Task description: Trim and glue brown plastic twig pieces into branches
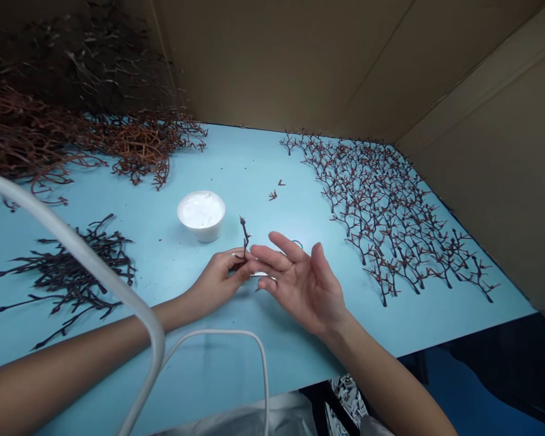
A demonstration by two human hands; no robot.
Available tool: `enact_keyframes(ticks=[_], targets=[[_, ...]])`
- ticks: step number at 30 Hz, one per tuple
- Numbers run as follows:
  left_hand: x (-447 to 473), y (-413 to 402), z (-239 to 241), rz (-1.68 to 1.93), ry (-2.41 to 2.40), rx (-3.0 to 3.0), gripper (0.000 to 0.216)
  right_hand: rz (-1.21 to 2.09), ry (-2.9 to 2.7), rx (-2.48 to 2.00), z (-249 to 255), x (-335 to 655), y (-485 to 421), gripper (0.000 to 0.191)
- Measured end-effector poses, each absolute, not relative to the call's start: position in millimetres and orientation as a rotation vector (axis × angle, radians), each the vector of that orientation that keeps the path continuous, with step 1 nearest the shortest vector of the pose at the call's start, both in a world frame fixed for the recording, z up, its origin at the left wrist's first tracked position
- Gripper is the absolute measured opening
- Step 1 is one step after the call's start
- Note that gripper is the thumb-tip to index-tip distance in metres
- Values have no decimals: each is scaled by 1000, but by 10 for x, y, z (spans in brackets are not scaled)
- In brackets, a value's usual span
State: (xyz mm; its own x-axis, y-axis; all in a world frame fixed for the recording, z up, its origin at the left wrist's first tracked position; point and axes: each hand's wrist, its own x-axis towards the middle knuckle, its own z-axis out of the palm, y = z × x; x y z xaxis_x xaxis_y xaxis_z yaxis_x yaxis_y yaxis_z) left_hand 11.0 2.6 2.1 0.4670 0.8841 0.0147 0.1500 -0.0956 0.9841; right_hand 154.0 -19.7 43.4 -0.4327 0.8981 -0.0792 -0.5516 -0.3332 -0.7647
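My left hand (218, 281) pinches a thin dark branching twig (244, 238) upright between its fingertips. My right hand (300, 283) is open beside it, palm up, with its fingers spread and holding nothing. Its fingertips almost reach the twig. A small white strip (258, 274) lies just under those fingers, and a thin blue loop (297, 244) shows past them, mostly hidden. A white tub of white paste (201, 215) stands just beyond my hands, and several tiny twig bits (275, 191) lie past it.
Many branching dark twigs (381, 218) are laid out in close rows on the light blue table (254, 163) to the right. A dark twig pile (68, 272) lies left, with reddish-brown branches (136, 145) behind it. White cables (95, 272) cross the near view. Cardboard walls (272, 60) surround the far edges.
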Motion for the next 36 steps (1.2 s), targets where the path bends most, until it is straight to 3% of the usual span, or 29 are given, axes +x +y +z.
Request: enact_keyframes(ticks=[6, 10, 12, 14, 18, 23, 28, 31, 36], targets=[[106, 19, 9, 721, 997, 1593, 21, 1781, -1089, -668, 734, 1707, -453, 14], [90, 23, -70, 753, 1010, 1648, 23, 1718, -1277, -836, 783, 2154, -876, 13], [78, 26, -109, 748, 1002, 1654, 22, 1744, -1380, -828, 715, 2402, -1060, 24], [70, 27, -125, 730, 1015, 1667, 22, 1930, -1651, -923, 640, 2589, -1220, 23], [96, 24, -70, 741, 1071, 1648, 17, 1525, -1745, -1595, 585, 2774, -1551, 25], [155, -5, 72, 804, 1145, 1562, 10, 1548, -1662, -1385, 416, 2884, -1894, 32], [178, -38, 162, 840, 1158, 1544, 8, 1251, -1510, -1924, 140, 2719, -1835, 26], [184, -47, 182, 854, 1140, 1547, 9, 1309, -1522, -1697, 176, 2619, -1825, 27], [141, -12, 130, 931, 1076, 1519, 12, 997, -1498, -1395, 97, 2540, -1666, 30]])
